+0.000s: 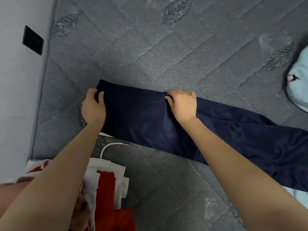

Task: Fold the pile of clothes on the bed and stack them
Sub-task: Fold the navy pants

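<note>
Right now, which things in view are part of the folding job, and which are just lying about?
Job: navy garment, gripped by left hand and right hand; red and white clothes; light blue cloth at right, probably.
Lying about: white cable; black wall plate.

White cable [115, 143]; black wall panel [32, 40], possibly socket.

Head view, single wide-angle camera. It is sitting on the person's head, facing forward and steeply down onto the grey quilted mattress [166, 55]. It is working at arm's reach, catching the left hand [93, 107] and right hand [182, 105] mid-frame on the navy garment [141, 120]. The wall [15, 80] is bordering the left edge.
</note>
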`<state>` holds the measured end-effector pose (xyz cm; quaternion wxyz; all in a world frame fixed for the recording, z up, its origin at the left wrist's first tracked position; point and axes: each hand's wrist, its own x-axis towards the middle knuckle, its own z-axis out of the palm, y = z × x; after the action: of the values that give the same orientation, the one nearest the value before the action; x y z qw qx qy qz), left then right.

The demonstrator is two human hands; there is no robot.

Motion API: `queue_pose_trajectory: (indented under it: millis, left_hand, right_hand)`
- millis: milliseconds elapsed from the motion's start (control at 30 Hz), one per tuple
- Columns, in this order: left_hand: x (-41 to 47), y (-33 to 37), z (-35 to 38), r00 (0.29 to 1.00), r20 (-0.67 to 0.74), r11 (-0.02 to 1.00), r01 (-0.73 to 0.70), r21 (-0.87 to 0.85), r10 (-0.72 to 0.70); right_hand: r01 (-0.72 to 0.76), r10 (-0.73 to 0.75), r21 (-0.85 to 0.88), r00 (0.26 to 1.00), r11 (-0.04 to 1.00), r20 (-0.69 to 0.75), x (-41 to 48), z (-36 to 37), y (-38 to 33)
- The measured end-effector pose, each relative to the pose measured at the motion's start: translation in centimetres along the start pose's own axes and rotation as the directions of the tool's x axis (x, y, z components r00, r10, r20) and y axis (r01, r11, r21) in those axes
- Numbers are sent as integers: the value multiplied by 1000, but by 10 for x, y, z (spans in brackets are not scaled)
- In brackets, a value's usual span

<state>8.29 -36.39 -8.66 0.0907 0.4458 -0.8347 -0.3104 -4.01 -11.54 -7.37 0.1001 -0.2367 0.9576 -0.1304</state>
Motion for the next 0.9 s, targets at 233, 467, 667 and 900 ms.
queue_pose_trajectory:
  millis: [233, 467, 667, 900]
  left_hand:
    - [5, -11, 2, 1000, 6, 992, 21, 125, -21]
    - [-3, -11, 8, 984, -64, 917, -128, 378, 164]
    - [-45, 34, 38, 823, 156, 764, -565, 312, 545]
    - [-125, 98, 93, 637, 404, 600, -766, 231, 657]
  right_hand:
    - [-7, 7, -9, 1000, 1000, 26, 21, 3, -8]
    - [11, -10, -15, 998, 1000, 54, 0, 14, 5]
    - [-27, 27, 3, 996, 1000, -81, -32, 2, 35]
    - [-117, 112, -39, 988, 992, -111, -86, -24, 109]
